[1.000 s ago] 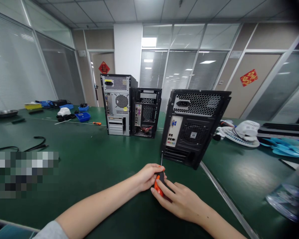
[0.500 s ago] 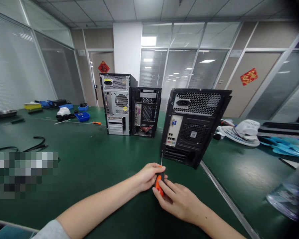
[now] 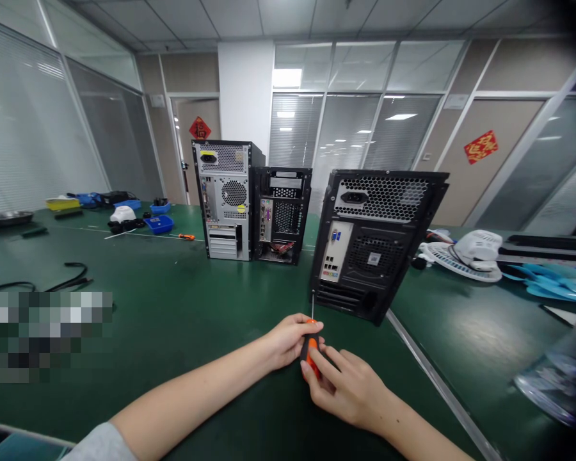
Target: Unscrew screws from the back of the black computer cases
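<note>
An orange and black screwdriver (image 3: pixel 312 358) is held between both hands, its thin shaft pointing away from me. The tip meets the lower left corner of a black computer case (image 3: pixel 381 256), whose back panel faces me. My left hand (image 3: pixel 292 339) closes around the front of the handle, near the shaft. Farther back on the same handle, the fingers of my right hand (image 3: pixel 343 384) pinch it. Whether a screw sits under the tip is too small to make out.
Two more computer cases, one silver-backed (image 3: pixel 228 205) and one smaller (image 3: pixel 281 218), stand behind on the green table (image 3: pixel 148 314). Another screwdriver (image 3: pixel 186 237) lies left of them. A white fan part (image 3: pixel 475 253), blue fan blades (image 3: pixel 552 282) and a clear plastic container (image 3: pixel 552 378) are at right.
The screwdriver handle has turned slightly and shifted a little to the right, with the fingers of my right hand moving along. The black case stays in place.
</note>
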A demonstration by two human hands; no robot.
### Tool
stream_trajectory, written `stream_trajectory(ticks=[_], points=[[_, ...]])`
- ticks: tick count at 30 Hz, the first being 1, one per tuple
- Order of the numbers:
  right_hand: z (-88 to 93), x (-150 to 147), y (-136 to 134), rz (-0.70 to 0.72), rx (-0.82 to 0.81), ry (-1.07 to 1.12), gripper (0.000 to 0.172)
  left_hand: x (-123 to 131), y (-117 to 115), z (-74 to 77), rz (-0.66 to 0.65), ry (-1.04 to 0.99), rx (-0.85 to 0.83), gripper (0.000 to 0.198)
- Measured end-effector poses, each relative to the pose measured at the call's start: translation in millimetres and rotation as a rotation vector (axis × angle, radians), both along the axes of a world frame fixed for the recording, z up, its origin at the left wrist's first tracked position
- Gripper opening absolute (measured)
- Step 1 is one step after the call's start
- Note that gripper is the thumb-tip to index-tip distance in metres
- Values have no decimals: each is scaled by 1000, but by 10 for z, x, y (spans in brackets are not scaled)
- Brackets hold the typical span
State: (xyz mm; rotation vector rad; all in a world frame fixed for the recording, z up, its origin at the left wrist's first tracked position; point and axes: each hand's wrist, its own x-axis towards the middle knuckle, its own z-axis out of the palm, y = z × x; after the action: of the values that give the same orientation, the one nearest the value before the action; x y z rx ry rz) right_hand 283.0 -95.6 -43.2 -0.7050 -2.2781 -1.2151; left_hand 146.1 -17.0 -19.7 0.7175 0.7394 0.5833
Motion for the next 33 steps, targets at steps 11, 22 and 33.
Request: stream_trajectory(ticks=[11,22,33], points=[[55,-48,-14,27,46,79,8,-2,-31,-10,-27,-50,-7,13],[43,-46,-20,34,67,119,8,10,-27,-43,-32,-116,-20,10],[115,-66,-41,56,62,162,17,-14,-40,-36,-102,-154,-73,17]])
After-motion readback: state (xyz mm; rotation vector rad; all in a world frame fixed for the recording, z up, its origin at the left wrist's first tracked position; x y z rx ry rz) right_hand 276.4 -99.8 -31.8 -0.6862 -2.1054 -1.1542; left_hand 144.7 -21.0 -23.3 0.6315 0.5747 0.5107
